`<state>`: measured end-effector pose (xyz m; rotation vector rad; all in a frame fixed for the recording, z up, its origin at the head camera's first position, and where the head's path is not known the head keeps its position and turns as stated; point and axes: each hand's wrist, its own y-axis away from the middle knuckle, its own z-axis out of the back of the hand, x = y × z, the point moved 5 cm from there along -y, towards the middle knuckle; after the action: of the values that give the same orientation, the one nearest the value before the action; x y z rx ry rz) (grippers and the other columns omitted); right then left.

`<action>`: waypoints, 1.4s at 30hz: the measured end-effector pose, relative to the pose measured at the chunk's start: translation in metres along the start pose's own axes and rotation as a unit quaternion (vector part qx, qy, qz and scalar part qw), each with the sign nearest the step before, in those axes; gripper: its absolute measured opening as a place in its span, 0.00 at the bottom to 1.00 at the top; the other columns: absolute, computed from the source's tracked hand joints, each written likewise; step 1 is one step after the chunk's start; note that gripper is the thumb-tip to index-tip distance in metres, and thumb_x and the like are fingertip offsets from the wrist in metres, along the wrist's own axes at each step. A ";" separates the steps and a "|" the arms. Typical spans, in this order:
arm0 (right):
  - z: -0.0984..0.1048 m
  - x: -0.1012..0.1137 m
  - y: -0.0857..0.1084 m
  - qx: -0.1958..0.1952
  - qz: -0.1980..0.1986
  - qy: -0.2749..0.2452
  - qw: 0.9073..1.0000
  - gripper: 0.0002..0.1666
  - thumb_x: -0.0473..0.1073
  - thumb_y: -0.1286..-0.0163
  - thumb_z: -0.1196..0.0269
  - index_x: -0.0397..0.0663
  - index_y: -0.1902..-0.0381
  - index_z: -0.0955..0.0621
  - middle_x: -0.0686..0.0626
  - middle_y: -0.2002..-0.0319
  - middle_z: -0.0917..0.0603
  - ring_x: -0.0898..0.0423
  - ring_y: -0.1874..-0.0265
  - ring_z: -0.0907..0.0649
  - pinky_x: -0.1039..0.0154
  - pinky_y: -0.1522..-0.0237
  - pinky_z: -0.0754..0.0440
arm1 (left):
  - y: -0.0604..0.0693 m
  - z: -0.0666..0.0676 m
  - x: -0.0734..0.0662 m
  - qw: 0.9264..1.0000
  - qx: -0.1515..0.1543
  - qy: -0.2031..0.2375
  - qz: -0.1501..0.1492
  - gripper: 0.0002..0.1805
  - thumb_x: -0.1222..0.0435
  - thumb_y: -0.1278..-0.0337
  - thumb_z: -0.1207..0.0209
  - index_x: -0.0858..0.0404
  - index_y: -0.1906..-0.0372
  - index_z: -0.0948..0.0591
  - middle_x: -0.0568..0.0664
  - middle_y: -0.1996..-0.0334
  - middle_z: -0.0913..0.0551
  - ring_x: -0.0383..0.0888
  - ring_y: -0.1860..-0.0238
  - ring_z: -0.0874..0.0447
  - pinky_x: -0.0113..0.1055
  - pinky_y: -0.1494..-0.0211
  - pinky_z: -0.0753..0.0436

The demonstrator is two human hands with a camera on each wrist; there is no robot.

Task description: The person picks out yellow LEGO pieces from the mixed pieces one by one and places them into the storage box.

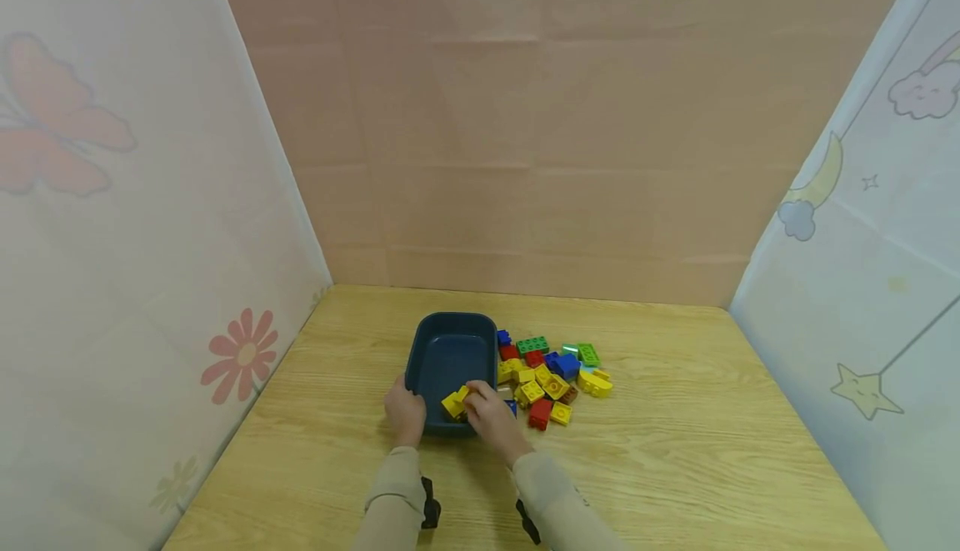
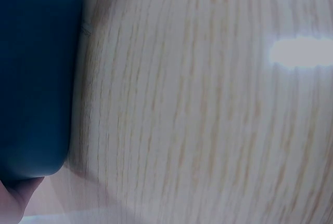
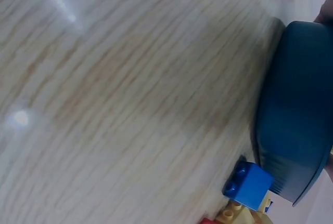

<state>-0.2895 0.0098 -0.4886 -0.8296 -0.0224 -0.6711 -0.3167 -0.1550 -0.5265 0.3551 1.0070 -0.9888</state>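
Note:
A dark blue tray (image 1: 453, 359) stands on the table; its outer wall shows in the left wrist view (image 2: 36, 78) and the right wrist view (image 3: 296, 104). My left hand (image 1: 405, 412) holds the tray's left rim near its front corner. Over the tray's front right part, my right hand (image 1: 491, 418) pinches a yellow brick (image 1: 463, 394). Another yellow brick (image 1: 452, 405) lies against it, low in the tray; whether the two are joined I cannot tell. The right fingertips are partly hidden.
Right of the tray lies a loose pile with a green brick (image 1: 532, 345), a red brick (image 1: 539, 413), a yellow brick (image 1: 561, 413) and several others. A blue brick (image 3: 248, 185) sits close to the tray's front right corner. Cloth walls stand at the back and sides.

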 end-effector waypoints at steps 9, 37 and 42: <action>-0.006 -0.002 0.002 0.062 -0.022 0.000 0.998 0.09 0.28 0.51 0.35 0.41 0.69 0.21 0.42 0.57 0.24 0.53 0.62 0.21 0.65 0.61 0.22 | 0.000 -0.002 0.001 1.000 0.010 0.003 0.007 0.22 0.83 0.59 0.49 0.78 0.51 0.26 0.70 0.62 0.22 0.62 0.61 0.22 0.51 0.62 0.23; -0.003 -0.004 0.005 0.102 -0.054 -0.009 0.993 0.03 0.31 0.44 0.39 0.41 0.72 0.19 0.48 0.67 0.22 0.56 0.67 0.22 0.68 0.65 0.23 | 0.000 -0.004 0.005 1.000 -0.001 -0.002 0.005 0.22 0.83 0.61 0.49 0.78 0.52 0.26 0.70 0.63 0.22 0.61 0.61 0.22 0.51 0.60 0.23; 0.008 -0.010 0.009 0.026 -0.045 0.008 0.999 0.04 0.30 0.47 0.38 0.39 0.72 0.19 0.43 0.63 0.23 0.53 0.65 0.22 0.65 0.65 0.21 | 0.000 -0.002 0.003 1.000 0.003 -0.005 0.005 0.22 0.83 0.60 0.49 0.78 0.52 0.26 0.70 0.62 0.22 0.61 0.60 0.22 0.51 0.60 0.23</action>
<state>-0.2909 0.0249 -0.4920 -0.7762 -0.0618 -0.7589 -0.3176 -0.1552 -0.5299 0.3590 0.9926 -0.9844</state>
